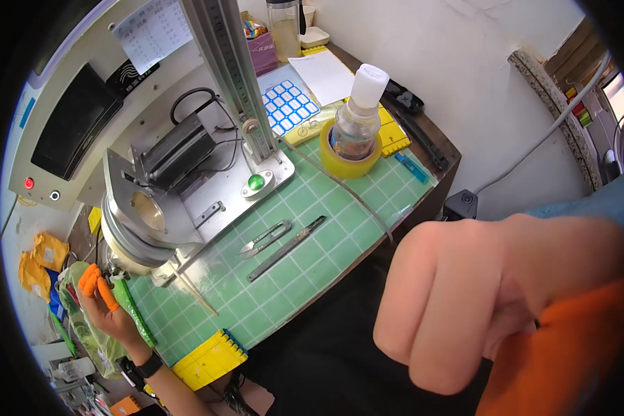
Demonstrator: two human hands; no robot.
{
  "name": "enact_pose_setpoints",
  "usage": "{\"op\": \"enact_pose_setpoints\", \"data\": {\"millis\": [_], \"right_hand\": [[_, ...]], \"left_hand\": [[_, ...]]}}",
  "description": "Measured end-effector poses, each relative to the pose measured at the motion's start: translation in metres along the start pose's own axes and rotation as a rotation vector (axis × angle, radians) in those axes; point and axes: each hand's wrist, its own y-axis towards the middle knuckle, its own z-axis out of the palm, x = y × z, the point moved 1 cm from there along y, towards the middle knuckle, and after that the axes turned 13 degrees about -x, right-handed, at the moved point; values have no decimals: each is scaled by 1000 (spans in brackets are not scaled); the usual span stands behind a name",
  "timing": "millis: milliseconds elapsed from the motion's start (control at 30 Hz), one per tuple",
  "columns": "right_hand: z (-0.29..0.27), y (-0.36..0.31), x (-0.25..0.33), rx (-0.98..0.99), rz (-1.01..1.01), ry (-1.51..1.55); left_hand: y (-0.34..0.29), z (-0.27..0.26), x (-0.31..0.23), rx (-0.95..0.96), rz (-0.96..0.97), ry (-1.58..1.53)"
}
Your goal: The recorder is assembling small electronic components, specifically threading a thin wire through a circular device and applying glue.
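"Two hands; what is in them?"

"I can't tell. The right hand (451,298) looms at the right, fingers curled side by side, palm hidden. The left hand (109,315) has bent fingers, with at least two orange rubbery finger covers (107,295); whether they pinch anything is unclear."

"What's nearest?"

"For the left, one silver metal machine with a rounded underside (121,236), just beyond the fingertips; contact can't be judged. Between the hands, on one green gridded mat (305,267), lie one pair of metal spring snips (267,238) and one slim dark metal tool (286,249)."

"And the risks?"

"The snips' bare points could nick a careless finger. One grey cord (347,191) crosses the mat to its front edge, so a forearm might snag it. Farther back, one clear white-capped plastic bottle (357,121) stands inside one yellow tape roll (347,166); a hard knock could tip it."

"Buttons?"

"One domed green button (256,182), on the machine's base plate; bumping it might trigger something."
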Motion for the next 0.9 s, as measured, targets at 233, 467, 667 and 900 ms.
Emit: {"op": "enact_pose_setpoints", "data": {"millis": [233,467,667,900], "right_hand": [[6,-6,-2,-5,2,-151],[13,0,-6,26,45,-133],[19,0,-12,32,89,-104],[21,-1,-14,18,116,-70]], "left_hand": [[-4,8,-5,-13,-40,-39],[-5,2,3,-56,-61,-37],[-6,0,3,-36,-63,-48],[-3,6,0,-32,-55,-66]]}}
